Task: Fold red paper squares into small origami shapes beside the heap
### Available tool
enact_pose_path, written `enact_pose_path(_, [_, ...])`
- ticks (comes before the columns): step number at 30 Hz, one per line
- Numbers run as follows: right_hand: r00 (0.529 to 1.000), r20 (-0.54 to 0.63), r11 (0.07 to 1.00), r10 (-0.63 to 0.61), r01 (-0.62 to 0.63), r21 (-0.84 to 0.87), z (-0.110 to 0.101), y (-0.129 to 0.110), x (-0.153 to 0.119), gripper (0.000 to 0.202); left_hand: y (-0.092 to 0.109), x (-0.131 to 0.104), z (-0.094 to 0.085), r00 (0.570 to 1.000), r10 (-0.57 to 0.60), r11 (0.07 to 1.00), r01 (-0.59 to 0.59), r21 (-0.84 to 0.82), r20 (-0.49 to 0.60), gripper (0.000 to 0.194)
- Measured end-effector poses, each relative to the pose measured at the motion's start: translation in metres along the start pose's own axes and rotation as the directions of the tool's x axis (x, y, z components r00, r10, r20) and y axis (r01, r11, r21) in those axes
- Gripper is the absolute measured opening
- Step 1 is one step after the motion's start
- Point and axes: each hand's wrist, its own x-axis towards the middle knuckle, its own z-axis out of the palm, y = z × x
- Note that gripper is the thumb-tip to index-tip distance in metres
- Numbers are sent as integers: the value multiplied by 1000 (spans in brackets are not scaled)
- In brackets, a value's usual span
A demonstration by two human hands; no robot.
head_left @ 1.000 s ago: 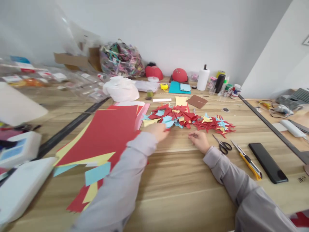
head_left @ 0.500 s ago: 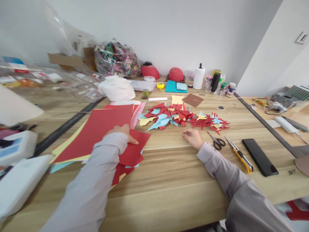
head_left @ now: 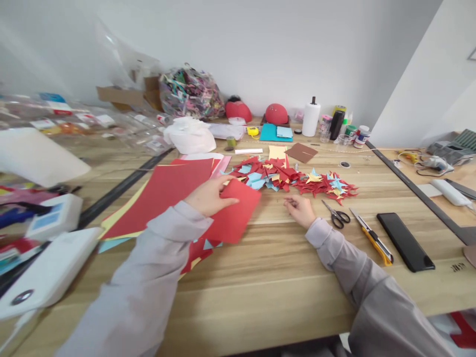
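My left hand [head_left: 213,196] is closed on a square sheet of red paper [head_left: 238,210], thumb on top, lifted and tilted above the tabletop. Beneath and behind it lies a stack of large red paper sheets [head_left: 174,186] with yellow and blue edges showing. Smaller red paper pieces [head_left: 197,253] lie partly hidden under the held sheet. My right hand [head_left: 300,210] rests on the wood with fingers curled together, and nothing shows in them. Just beyond it are heaps of folded paper pieces [head_left: 284,173] in red, blue and yellow. Black-handled scissors [head_left: 337,215] lie to its right.
A yellow utility knife [head_left: 374,240] and a black phone [head_left: 405,242] lie at the right. White devices [head_left: 52,267] stand at the left. Along the wall are a bag of colourful scraps [head_left: 191,94], red domes [head_left: 276,114], a white bottle [head_left: 311,119] and small jars.
My left hand has picked up the red square from the pile of smaller paper and moved it up and to the right. My right hand stays in nearly the same place. The view has shifted slightly.
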Motion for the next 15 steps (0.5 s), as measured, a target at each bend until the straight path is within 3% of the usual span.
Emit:
enact_pose_path(2, [999,-29,999,-43,43,-4,-5,-8,-4,25,13,-6,19,981,44,959,11,-283,187,68])
enact_pose_path(4, [993,-118,998,-15,23,59,-10,-17,-8,28,15,-10,43,971,42,851,89,-517,237,66])
enact_pose_path(6, [989,-134,981,66,-40,191,-14,-25,-13,34,8,-10,69,981,-22,781,138,-610,195,58])
enact_pose_path(8, [987,-34,935,158,-139,326,-17,-29,-18,42,-3,-10,92,990,-97,765,138,-629,98,49])
enact_pose_path(11, [971,68,896,228,-237,376,-18,-29,-23,56,-14,-11,114,984,-170,743,88,-664,-59,45])
enact_pose_path(15, [972,65,906,225,-233,353,-21,-25,-24,55,-16,-16,121,992,-125,695,90,-714,4,41])
